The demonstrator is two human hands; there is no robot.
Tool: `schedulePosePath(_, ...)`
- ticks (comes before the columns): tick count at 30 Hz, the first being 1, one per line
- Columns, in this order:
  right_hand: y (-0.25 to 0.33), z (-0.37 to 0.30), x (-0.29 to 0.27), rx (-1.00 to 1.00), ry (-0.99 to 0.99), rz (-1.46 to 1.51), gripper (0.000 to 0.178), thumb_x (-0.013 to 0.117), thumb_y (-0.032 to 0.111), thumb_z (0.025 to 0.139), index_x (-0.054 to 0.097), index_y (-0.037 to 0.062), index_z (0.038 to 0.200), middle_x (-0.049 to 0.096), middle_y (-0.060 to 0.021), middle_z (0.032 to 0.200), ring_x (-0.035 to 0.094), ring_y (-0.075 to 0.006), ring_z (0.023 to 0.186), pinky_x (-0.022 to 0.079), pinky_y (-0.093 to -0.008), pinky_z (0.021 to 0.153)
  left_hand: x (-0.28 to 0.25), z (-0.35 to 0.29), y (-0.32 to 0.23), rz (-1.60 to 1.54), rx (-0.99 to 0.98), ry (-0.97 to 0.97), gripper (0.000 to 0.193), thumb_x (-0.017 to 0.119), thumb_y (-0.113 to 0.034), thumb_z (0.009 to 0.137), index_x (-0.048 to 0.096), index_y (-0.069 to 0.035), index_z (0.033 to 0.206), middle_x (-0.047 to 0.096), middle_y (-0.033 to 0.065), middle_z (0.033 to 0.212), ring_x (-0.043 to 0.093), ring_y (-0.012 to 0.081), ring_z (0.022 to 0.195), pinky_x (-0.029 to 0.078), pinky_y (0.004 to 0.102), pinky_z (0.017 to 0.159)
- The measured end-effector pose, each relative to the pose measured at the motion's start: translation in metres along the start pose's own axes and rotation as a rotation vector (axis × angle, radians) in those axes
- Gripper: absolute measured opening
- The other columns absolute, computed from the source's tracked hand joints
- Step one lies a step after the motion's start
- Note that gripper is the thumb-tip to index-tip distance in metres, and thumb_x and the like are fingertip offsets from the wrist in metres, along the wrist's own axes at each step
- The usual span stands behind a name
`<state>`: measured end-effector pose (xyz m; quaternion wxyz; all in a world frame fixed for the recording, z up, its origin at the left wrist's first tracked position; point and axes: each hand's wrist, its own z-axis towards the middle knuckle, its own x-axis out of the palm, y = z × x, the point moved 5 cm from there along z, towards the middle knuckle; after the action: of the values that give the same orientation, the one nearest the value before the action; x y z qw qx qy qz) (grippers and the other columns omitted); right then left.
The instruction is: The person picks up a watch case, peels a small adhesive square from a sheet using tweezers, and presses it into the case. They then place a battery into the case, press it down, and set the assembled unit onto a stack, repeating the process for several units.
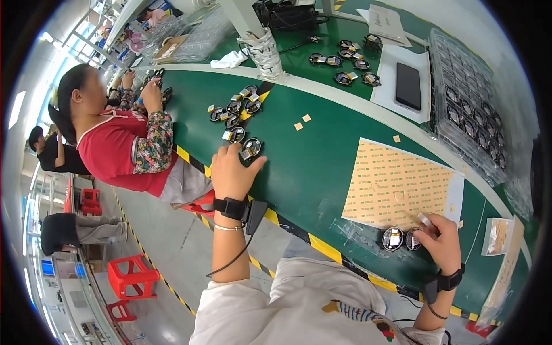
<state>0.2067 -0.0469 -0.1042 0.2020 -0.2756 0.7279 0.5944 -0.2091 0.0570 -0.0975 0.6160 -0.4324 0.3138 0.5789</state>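
My left hand (233,172) is over the green bench with its fingers apart, right beside a round black electronic part (251,149). Whether its fingertips touch that part I cannot tell. A loose group of similar round parts (234,107), with silver and yellow pieces on them, lies just beyond. At the right, my right hand (441,241) is closed around a small whitish piece (425,220) whose kind is unclear. Close to these fingers lie two round parts, one (393,238) in full view and another (412,238) partly covered. A tan adhesive sheet with green print (397,181) lies above them.
Small tan squares (298,126) dot the bench. Behind the white rail are a black phone (408,85), more round parts (345,78) and clear trays of parts (468,98). A white post (247,29) rises at the far side. A co-worker in red (118,144) sits at left.
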Motion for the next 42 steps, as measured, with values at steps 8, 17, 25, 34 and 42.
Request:
schedulePosePath(8, -0.019, -0.006, -0.034, -0.252, -0.354, 0.219, 0.012, 0.055, 0.006, 0.083, 0.059, -0.0032, 0.078, 0.048, -0.0028, 0.078, 0.042, -0.0089, 0.060, 0.031, -0.0215, 0.052, 0.035, 0.007, -0.049, -0.743, -0.009, 0.161, 0.043, 0.076, -0.013, 0.069, 0.052, -0.001, 0.103, 0.061, 0.0109, 0.085, 0.059, 0.0213, 0.071, 0.050, 0.0331, 0.063)
schedulePosePath(17, -0.014, -0.008, -0.022, -0.112, -0.507, 1.106, 0.016, 0.046, 0.017, 0.093, 0.051, 0.0022, 0.090, 0.052, -0.0051, 0.082, 0.055, -0.0121, 0.067, 0.045, -0.0218, 0.057, 0.053, -0.038, -0.251, -1.701, -0.160, 1.238, 0.033, 0.052, -0.001, 0.085, 0.044, -0.001, 0.117, 0.060, 0.0126, 0.106, 0.059, 0.0145, 0.075, 0.051, 0.0271, 0.068)
schedulePosePath(25, -0.025, -0.004, -0.027, -0.113, -0.620, 1.109, 0.010, 0.054, 0.000, 0.085, 0.050, 0.0022, 0.094, 0.055, -0.0072, 0.086, 0.060, -0.0142, 0.072, 0.049, -0.0239, 0.063, 0.057, -0.082, -0.308, -1.901, -0.295, 1.546, 0.032, 0.039, -0.008, 0.094, 0.042, 0.004, 0.123, 0.057, 0.0147, 0.109, 0.062, 0.0233, 0.086, 0.051, 0.0328, 0.077)
schedulePosePath(34, -0.030, 0.000, -0.022, -0.132, -0.459, 1.143, 0.015, 0.057, -0.004, 0.082, 0.050, 0.0010, 0.094, 0.058, -0.0070, 0.087, 0.059, -0.0132, 0.072, 0.048, -0.0247, 0.064, 0.052, -0.084, -0.301, -1.907, -0.237, 1.540, 0.039, 0.036, -0.009, 0.094, 0.037, 0.006, 0.130, 0.055, 0.0161, 0.115, 0.061, 0.0271, 0.089, 0.051, 0.0346, 0.078)
schedulePosePath(42, -0.023, 0.001, -0.021, -0.140, -0.552, 0.934, 0.015, 0.059, -0.003, 0.080, 0.050, 0.0019, 0.092, 0.058, -0.0078, 0.087, 0.059, -0.0143, 0.072, 0.047, -0.0256, 0.065, 0.049, -0.083, -0.300, -1.916, -0.247, 1.502, 0.034, 0.037, -0.009, 0.095, 0.041, 0.005, 0.125, 0.056, 0.0157, 0.112, 0.062, 0.0252, 0.089, 0.051, 0.0339, 0.080)
